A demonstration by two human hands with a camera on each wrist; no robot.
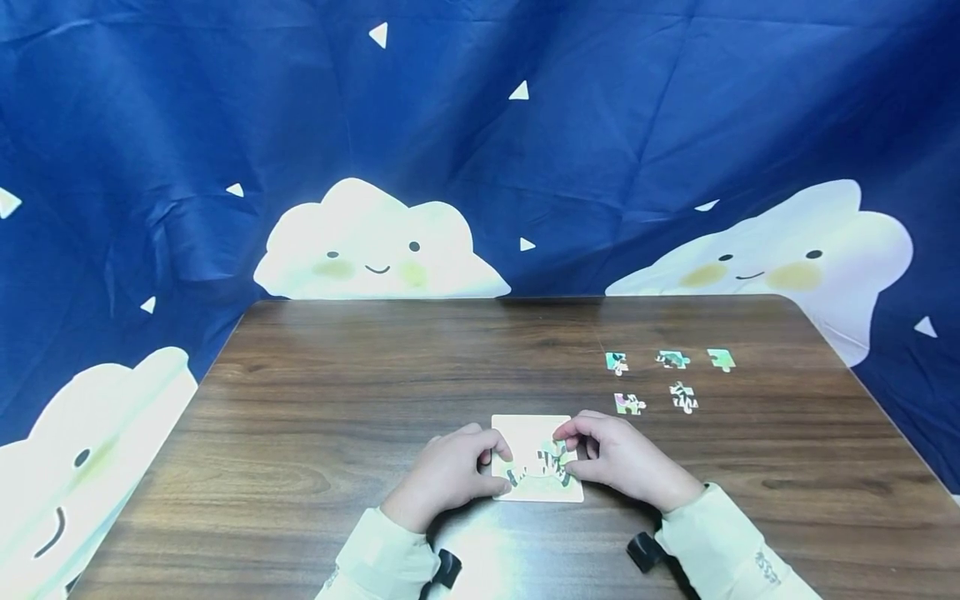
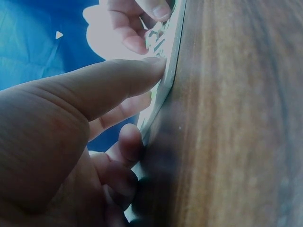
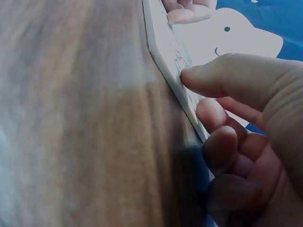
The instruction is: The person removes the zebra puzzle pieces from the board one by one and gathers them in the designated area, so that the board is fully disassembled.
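A pale square puzzle board (image 1: 528,429) lies on the wooden table in front of me, with striped black-and-white and green artwork along its lower part. My left hand (image 1: 453,471) grips the board's left side, thumb near the lower corner and index finger higher up. At the right side, my right hand (image 1: 622,454) pinches a green-and-striped puzzle piece (image 1: 552,456) between thumb and index finger, right at the board's surface. The left wrist view shows the left thumb (image 2: 128,78) on the board's face. In the right wrist view the right thumb (image 3: 208,80) touches near the board's edge.
Several loose puzzle pieces lie to the upper right in two rows, among them a green one (image 1: 722,360), a striped one (image 1: 683,397) and a pink-and-green one (image 1: 628,404). A blue cloth (image 1: 480,125) with white clouds hangs behind the table (image 1: 360,367).
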